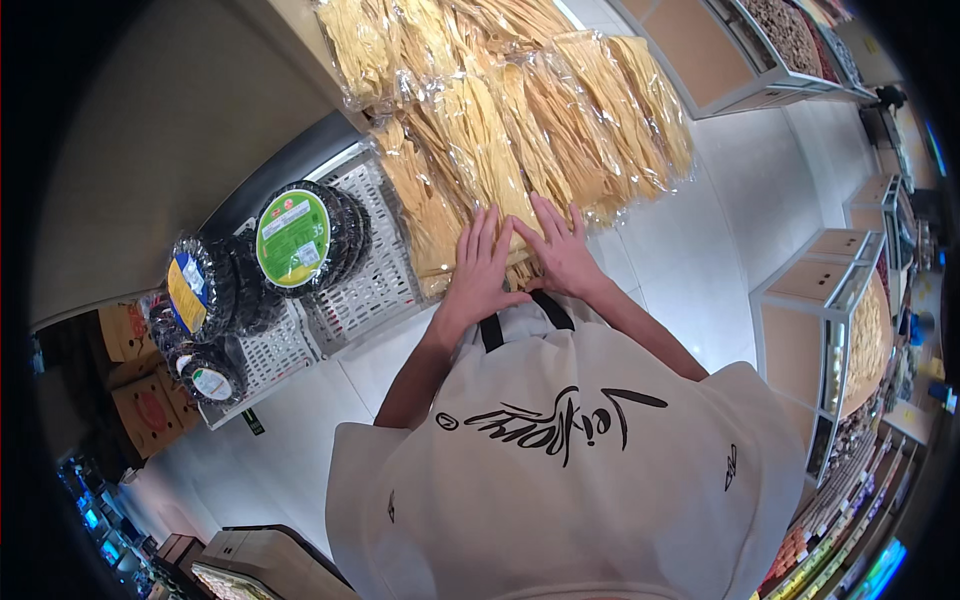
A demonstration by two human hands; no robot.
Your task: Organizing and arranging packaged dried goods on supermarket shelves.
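Note:
In front of me lie several clear plastic packs of dried tofu-skin sticks (480, 127), pale yellow to tan, in overlapping rows. My left hand (484, 259) rests palm down on the near end of one pack, fingers extended and thumb pointing inward. Beside it, my right hand (564, 251) lies on the same near end with its fingers spread. The two index fingers nearly meet, and the thumbs sit close together near the pack's edge. Neither hand is closed around the pack. The undersides of both hands are hidden.
Left of the packs, a white perforated tray (367, 247) holds stacked round dark packs (294, 236) with labels. Cardboard boxes (154, 405) stand farther left. Display bins (817, 300) with dry goods line the right, across the tiled floor (675, 240).

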